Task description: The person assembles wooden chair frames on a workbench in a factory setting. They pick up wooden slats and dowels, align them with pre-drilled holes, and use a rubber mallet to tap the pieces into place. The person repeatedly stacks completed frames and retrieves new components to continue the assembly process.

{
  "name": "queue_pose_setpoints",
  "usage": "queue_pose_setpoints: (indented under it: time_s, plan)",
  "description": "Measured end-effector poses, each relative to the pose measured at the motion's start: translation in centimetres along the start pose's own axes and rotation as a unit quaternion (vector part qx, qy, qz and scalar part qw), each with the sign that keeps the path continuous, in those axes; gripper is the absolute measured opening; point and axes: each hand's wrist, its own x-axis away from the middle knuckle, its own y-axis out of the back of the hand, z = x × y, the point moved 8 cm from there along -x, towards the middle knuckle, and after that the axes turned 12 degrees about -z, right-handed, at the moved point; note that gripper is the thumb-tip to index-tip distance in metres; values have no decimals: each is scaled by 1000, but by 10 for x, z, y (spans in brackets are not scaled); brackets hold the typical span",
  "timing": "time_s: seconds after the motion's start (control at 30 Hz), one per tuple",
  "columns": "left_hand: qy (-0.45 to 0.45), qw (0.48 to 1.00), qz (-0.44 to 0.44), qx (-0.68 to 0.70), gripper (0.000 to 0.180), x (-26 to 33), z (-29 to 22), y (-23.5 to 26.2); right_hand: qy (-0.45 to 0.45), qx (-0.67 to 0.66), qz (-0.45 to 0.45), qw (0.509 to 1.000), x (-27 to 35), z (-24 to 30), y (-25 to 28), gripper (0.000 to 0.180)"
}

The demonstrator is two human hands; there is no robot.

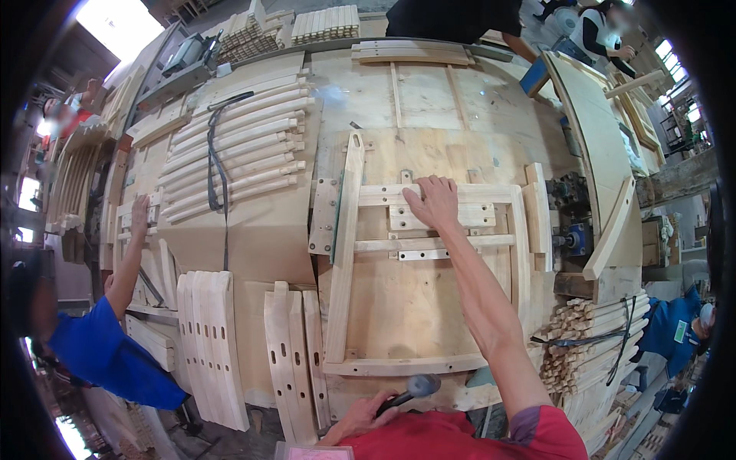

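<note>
A pale wooden chair-back frame (345,253) lies flat in a jig on the plywood workbench (429,100). My right hand (433,201) reaches out and presses flat on the frame's top cross rail (383,195), fingers spread. Below it sits a second rail (460,242), and the curved bottom rail (399,365) is closest to me. Near my chest, my left hand (362,418) grips the dark handle of a mallet (420,386), whose grey head points up to the right, just below the bottom rail.
Stacks of curved slats (238,146) and slotted chair legs (211,345) lie to the left. A bundle of sticks (590,337) is at the right. A person in blue (107,345) rests a hand (139,213) on parts at the left. Other people stand at the far side and the right.
</note>
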Motion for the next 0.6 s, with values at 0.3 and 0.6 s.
queue_pose_setpoints:
  time_s: [0.3,0.6]
  plan:
    - [107,964,-244,-7,39,17,-18,41,21,-18,-44,999,4,0,4,41]
    - [-5,898,-361,250,27,-22,-26,90,12,-29,-37,999,4,-9,8,42]
